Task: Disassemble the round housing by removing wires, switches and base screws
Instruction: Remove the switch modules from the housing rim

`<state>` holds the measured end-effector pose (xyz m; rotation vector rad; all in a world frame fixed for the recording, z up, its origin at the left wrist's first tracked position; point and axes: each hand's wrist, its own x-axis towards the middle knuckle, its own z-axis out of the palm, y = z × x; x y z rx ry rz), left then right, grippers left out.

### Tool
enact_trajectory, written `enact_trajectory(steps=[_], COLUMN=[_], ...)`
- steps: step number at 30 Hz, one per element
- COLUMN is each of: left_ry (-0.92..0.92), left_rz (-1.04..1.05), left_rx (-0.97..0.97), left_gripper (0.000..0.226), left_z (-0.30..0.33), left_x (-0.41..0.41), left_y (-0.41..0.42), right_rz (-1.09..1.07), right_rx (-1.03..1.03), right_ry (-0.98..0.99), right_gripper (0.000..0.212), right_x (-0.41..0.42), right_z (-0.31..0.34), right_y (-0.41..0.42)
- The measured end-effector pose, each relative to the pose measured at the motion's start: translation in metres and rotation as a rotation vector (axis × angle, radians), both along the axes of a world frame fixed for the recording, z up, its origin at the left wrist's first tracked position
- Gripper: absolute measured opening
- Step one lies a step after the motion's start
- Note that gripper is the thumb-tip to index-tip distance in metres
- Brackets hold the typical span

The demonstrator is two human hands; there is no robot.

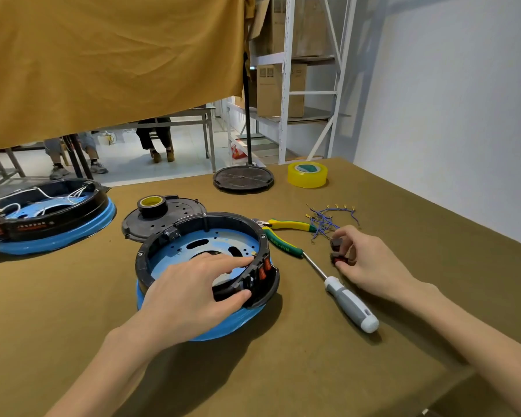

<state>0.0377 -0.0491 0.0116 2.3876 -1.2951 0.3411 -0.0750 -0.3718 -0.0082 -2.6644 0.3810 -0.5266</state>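
Observation:
The round housing (175, 236), a black ring on a blue base, sits in the middle of the table. My left hand (193, 287) lies over its near right rim, fingers pinching a switch beside two red switches (263, 267) still seated in the rim. To the right, my right hand (364, 260) rests on the table and holds a small black and red switch (337, 251) it has taken out. A bundle of blue wires (328, 219) lies beyond that hand. A screwdriver (348, 299) with a grey handle lies between housing and right hand.
Yellow-green pliers (286, 233) lie behind the screwdriver. A black cover with a tape roll (152, 206) sits behind the housing. A second wired housing (51, 212) stands at left. A yellow tape roll (307, 175) and a round black stand base (243, 177) are at the back.

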Motion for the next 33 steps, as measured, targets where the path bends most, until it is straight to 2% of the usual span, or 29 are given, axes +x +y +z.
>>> enact_trajectory(steps=[4,9,12,18,23,27,33], left_ry=[0.012,0.040,0.071,0.189,0.328,0.418,0.434], left_rz=[0.010,0.019,0.037,0.043,-0.020,-0.078,-0.085], left_rx=[0.009,0.019,0.014,0.017,-0.006,-0.026,-0.038], left_gripper=[0.060,0.062,0.070,0.069,0.067,0.043,0.049], left_z=[0.001,0.002,0.002,0.006,0.009,0.011,0.010], left_x=[0.000,0.000,0.001,0.004,0.007,0.009,0.010], left_y=[0.000,0.000,-0.001,-0.004,-0.004,-0.003,-0.004], right_rz=[-0.039,-0.068,0.056,0.343,0.233,0.207,0.274], right_rx=[0.012,0.019,0.073,0.221,0.151,0.107,0.228], right_ry=[-0.020,0.025,-0.134,-0.112,-0.072,-0.096,-0.163], right_gripper=[0.032,0.039,0.027,0.002,0.015,0.013,0.011], right_x=[0.008,0.016,0.016,0.019,0.020,0.023,0.017], right_z=[0.000,0.012,0.021,0.034,0.019,0.014,0.006], right_y=[-0.004,0.004,0.031,0.101,0.116,0.121,0.122])
